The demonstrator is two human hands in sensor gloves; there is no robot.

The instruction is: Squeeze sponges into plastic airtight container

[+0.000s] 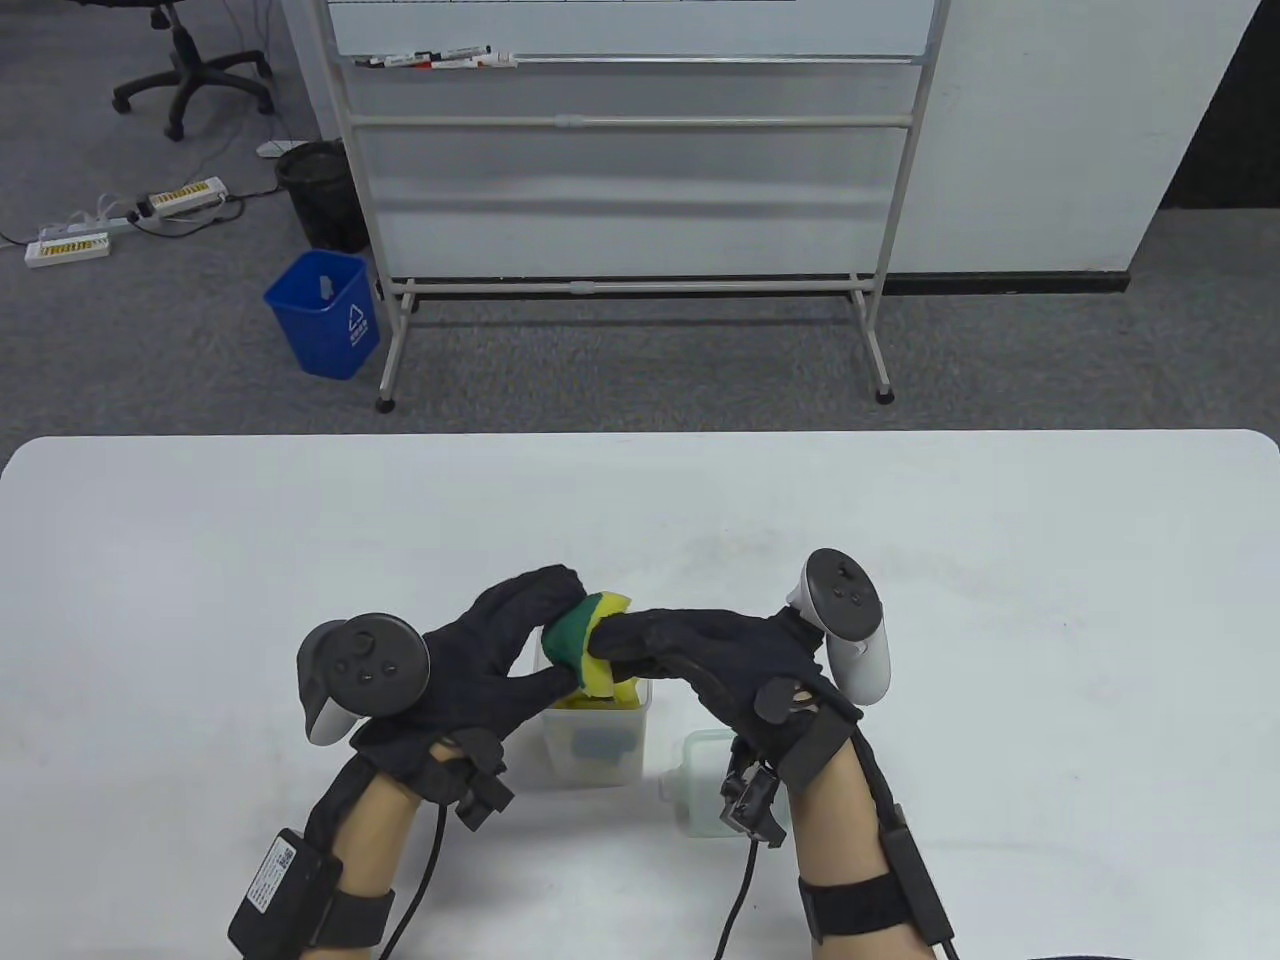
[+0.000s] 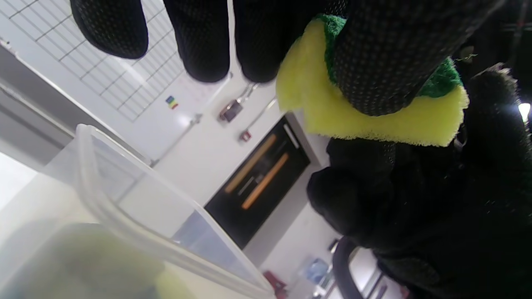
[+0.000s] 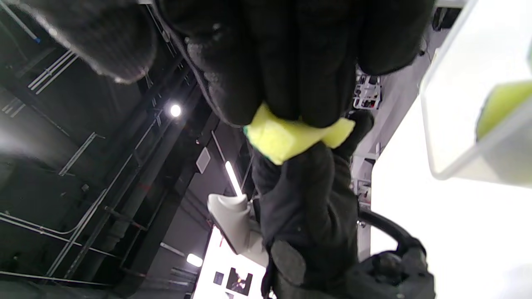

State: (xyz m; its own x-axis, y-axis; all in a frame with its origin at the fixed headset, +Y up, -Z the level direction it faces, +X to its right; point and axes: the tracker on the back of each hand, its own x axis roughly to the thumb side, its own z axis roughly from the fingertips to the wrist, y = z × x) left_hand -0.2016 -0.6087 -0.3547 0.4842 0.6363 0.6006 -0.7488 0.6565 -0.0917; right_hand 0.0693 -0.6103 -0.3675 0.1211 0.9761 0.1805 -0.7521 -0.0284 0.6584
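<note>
Both hands grip one yellow-green sponge (image 1: 588, 640) just above the open clear container (image 1: 596, 745) near the table's (image 1: 200, 560) front edge, middle. Left hand (image 1: 470, 660) pinches its green side, right hand (image 1: 700, 655) squeezes from the other side. More sponge inside container. Lid (image 1: 700, 780) just right of container.

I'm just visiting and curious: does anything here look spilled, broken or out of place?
Nothing stands out. Both hands, left hand and right hand, grip a yellow-green sponge above the open container, which already holds sponges. A lid-like clear piece lies beside it.
</note>
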